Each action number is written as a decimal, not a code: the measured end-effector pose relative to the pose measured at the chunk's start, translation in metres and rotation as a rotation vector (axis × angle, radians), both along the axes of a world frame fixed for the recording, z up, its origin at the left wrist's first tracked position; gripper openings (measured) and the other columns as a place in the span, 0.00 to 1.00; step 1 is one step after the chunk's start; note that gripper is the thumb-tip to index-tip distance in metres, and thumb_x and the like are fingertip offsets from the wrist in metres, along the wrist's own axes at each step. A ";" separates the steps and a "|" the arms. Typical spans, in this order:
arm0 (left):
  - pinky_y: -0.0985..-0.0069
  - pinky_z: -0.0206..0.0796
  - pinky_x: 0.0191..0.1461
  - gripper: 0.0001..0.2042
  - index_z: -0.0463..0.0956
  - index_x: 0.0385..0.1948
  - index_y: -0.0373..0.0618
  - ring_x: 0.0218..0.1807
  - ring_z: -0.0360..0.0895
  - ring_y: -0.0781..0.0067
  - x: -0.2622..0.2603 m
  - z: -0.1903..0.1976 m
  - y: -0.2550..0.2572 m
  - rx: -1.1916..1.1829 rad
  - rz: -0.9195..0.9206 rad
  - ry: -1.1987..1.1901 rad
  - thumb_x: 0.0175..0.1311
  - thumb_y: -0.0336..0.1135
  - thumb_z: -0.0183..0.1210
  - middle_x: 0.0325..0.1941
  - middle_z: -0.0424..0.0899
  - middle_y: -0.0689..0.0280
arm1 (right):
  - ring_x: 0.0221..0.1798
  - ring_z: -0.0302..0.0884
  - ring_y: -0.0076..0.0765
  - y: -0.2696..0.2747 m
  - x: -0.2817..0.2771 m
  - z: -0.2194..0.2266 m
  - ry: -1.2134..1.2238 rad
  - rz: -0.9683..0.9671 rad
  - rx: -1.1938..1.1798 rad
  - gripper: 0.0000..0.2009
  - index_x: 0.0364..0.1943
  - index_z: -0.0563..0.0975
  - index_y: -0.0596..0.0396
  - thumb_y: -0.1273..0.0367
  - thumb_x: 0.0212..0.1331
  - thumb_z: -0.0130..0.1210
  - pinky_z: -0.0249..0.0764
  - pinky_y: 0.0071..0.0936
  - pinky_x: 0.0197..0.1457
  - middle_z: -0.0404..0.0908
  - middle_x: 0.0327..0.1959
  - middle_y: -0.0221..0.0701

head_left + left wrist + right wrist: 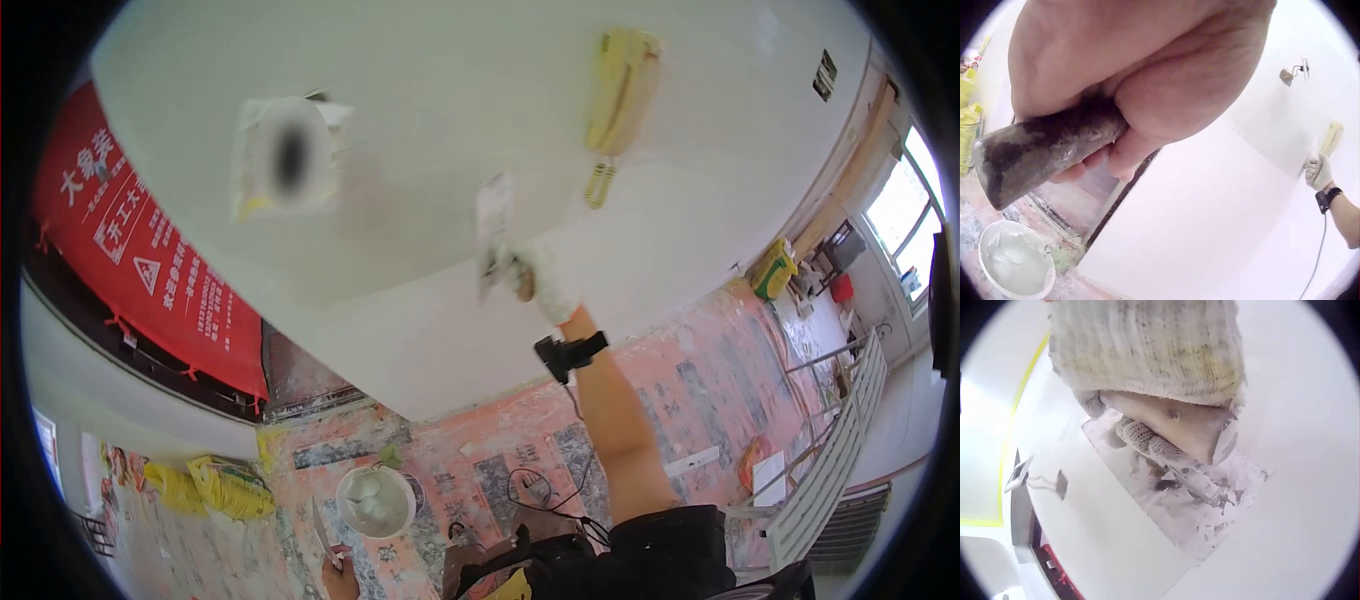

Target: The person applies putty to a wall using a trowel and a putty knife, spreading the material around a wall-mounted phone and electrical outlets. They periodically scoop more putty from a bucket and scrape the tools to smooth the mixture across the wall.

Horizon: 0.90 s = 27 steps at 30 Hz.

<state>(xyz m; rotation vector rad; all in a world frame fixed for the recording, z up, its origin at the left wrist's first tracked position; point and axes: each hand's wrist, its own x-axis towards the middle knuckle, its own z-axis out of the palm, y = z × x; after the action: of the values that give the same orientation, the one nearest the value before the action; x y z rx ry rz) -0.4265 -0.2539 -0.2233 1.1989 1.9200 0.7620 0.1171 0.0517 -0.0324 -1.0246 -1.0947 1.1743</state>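
Note:
My right hand [540, 275], in a white knit glove, grips the pale wooden handle [1169, 422] of a plastering trowel [493, 210] up at the white wall. Seen from the right wrist, the trowel's back is smeared with dried plaster and its blade lies along the wall. Low on the left, my bare left hand [341, 575] holds a scraper [322, 530] with a thin blade. Its dark, worn handle [1047, 150] fills the left wrist view, fingers wrapped round it. Beside that hand, a white bucket [345, 500] of wet white plaster stands on the floor.
A yellowed intercom handset [622, 95] with a coiled cord hangs on the wall. Left of it is a wall opening with a white surround [250, 160]. A red printed cover [150, 250] hangs over the doorway. Yellow bags [230, 487] lie left; a metal rack [835, 450] stands right.

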 end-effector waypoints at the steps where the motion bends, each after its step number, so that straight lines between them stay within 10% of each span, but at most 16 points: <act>1: 0.74 0.49 0.24 0.10 0.80 0.41 0.42 0.19 0.60 0.83 0.014 0.003 0.009 -0.004 -0.011 0.008 0.62 0.21 0.53 0.19 0.65 0.75 | 0.14 0.56 0.12 -0.003 0.029 0.004 0.008 -0.011 -0.004 0.15 0.30 0.82 0.45 0.53 0.67 0.54 0.51 0.17 0.15 0.73 0.17 0.20; 13: 0.73 0.59 0.31 0.10 0.80 0.43 0.42 0.25 0.67 0.76 0.113 0.014 0.045 0.007 -0.131 0.089 0.63 0.22 0.55 0.26 0.75 0.66 | 0.14 0.59 0.17 0.028 0.085 0.024 0.002 -0.088 0.109 0.16 0.33 0.80 0.55 0.57 0.71 0.53 0.55 0.17 0.18 0.70 0.16 0.24; 17: 0.70 0.62 0.33 0.10 0.80 0.43 0.42 0.26 0.69 0.72 0.089 -0.007 0.038 0.012 -0.096 0.055 0.63 0.21 0.55 0.30 0.79 0.63 | 0.15 0.63 0.12 0.063 -0.012 -0.009 -0.150 -0.039 0.401 0.18 0.45 0.83 0.56 0.56 0.74 0.51 0.57 0.15 0.18 0.76 0.18 0.23; 19: 0.69 0.62 0.33 0.10 0.80 0.44 0.41 0.27 0.71 0.69 0.085 0.001 0.036 -0.039 -0.029 0.002 0.63 0.21 0.56 0.31 0.80 0.61 | 0.57 0.79 0.40 0.082 -0.070 -0.023 -0.560 0.021 0.342 0.19 0.63 0.73 0.55 0.62 0.73 0.50 0.77 0.39 0.54 0.78 0.58 0.38; 21: 0.69 0.62 0.33 0.10 0.80 0.44 0.41 0.27 0.71 0.70 0.068 -0.007 0.023 -0.022 0.005 -0.003 0.63 0.21 0.56 0.30 0.80 0.62 | 0.62 0.75 0.48 0.092 -0.134 -0.031 -1.368 -0.430 1.136 0.19 0.64 0.73 0.54 0.65 0.73 0.48 0.73 0.45 0.62 0.76 0.63 0.39; 23: 0.69 0.62 0.33 0.10 0.80 0.44 0.42 0.27 0.71 0.71 0.051 -0.007 0.018 0.000 0.021 -0.005 0.64 0.21 0.56 0.30 0.80 0.63 | 0.61 0.76 0.50 0.108 -0.220 -0.039 -0.472 -0.043 0.949 0.20 0.64 0.74 0.51 0.64 0.71 0.50 0.74 0.41 0.60 0.76 0.64 0.42; 26: 0.69 0.63 0.33 0.09 0.81 0.44 0.41 0.27 0.72 0.73 0.035 0.011 0.003 -0.070 0.042 -0.093 0.65 0.22 0.57 0.29 0.79 0.64 | 0.59 0.77 0.49 0.107 -0.296 -0.011 -0.877 -0.144 1.021 0.20 0.63 0.75 0.48 0.60 0.71 0.50 0.75 0.38 0.59 0.78 0.62 0.43; 27: 0.72 0.57 0.27 0.09 0.80 0.43 0.42 0.21 0.67 0.77 0.030 0.012 -0.001 -0.026 0.038 -0.101 0.65 0.22 0.55 0.24 0.74 0.68 | 0.68 0.70 0.46 0.105 -0.309 0.010 -0.964 0.254 0.646 0.24 0.69 0.69 0.49 0.60 0.70 0.49 0.72 0.40 0.65 0.70 0.71 0.40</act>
<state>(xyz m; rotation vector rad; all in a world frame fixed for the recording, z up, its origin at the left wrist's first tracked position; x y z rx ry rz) -0.3963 -0.2550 -0.2108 1.0908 1.8685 0.8003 -0.1919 0.1568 -0.0223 -0.9333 -2.2285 0.3748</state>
